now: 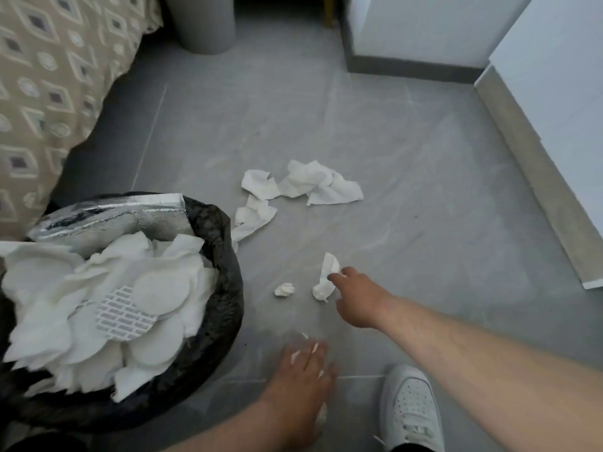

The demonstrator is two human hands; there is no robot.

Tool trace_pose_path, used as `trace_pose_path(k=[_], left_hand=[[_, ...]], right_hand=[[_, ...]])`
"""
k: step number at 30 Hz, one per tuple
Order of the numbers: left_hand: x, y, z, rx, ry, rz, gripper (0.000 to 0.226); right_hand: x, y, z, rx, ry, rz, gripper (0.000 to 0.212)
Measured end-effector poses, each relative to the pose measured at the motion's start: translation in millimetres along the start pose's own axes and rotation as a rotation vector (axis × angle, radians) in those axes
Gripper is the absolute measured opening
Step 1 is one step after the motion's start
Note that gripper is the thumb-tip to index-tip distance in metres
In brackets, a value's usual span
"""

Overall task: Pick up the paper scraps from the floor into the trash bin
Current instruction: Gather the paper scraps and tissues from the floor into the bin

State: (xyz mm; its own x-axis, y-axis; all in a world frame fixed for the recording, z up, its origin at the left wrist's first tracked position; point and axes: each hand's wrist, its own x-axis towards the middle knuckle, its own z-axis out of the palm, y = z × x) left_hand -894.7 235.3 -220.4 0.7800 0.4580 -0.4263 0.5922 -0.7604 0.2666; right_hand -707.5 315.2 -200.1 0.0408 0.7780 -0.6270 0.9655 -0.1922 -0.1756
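Left hand [301, 370] motion-blurred, grip perhaps on scraps, trash bin [225, 308] edge-cropped

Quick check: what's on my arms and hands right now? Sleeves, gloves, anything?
Nothing worn: both forearms are bare as far as the frame shows, no sleeves. Left hand and right hand have no gloves, rings or watch visible. A white perforated sneaker shows below.
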Motion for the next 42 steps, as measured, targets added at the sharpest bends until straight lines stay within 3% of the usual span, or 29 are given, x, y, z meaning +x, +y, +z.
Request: trace_pose_path(k=[2,6,8,11,13,16,18,23,26,33,37,42], left_hand=[[11,-4,0,-0.141,-0.153,-0.168,0.098],[11,-3,26,-0.115,-0.223,-0.216,0.11],[4,-3,27,-0.115,-0.244,-0.196,0.101],[1,1,44,-0.029,-0.067,-0.167,0.037],[6,7,61,-0.015,0.023,-0.122,0.036],[6,15,70,-0.025,0.065,-0.088,0.021],[6,18,73,-0.042,0.029,-0.064,0.021],[5,18,71,-0.056,0.052,-0.09,0.026],[5,16,72,-0.028,0.068,-0.104,0.022],[8,17,46,-0.175,-0.066,-0.129,0.018],[15,14,30,-0.217,-0.233,-0.117,0.031],[11,12,38,-0.283,-0.223,-0.138,0.028]], right_hand=[[17,-9,9,-0.011,0.006,-0.029,0.058],[41,-16,22,-0.048,0.051,-0.043,0.053],[44,-16,28,-0.034,0.11,-0.07,0.038],[41,-18,30,0.036,0.114,-0.106,0.028],[39,-25,29,0.08,0.12,-0.132,0.035],[36,-45,28,0.024,0.102,-0.27,0.063],[37,-58,31,-0.084,0.049,-0.349,0.064],[43,-66,39,-0.182,0.04,-0.376,0.023],[38,-53,40,-0.148,0.014,-0.317,0.022],[14,-21,55,0.031,-0.009,-0.189,0.02],[8,-31,72,0.009,-0.054,-0.156,0.034],[12,-34,72,-0.026,-0.048,-0.156,0.026]])
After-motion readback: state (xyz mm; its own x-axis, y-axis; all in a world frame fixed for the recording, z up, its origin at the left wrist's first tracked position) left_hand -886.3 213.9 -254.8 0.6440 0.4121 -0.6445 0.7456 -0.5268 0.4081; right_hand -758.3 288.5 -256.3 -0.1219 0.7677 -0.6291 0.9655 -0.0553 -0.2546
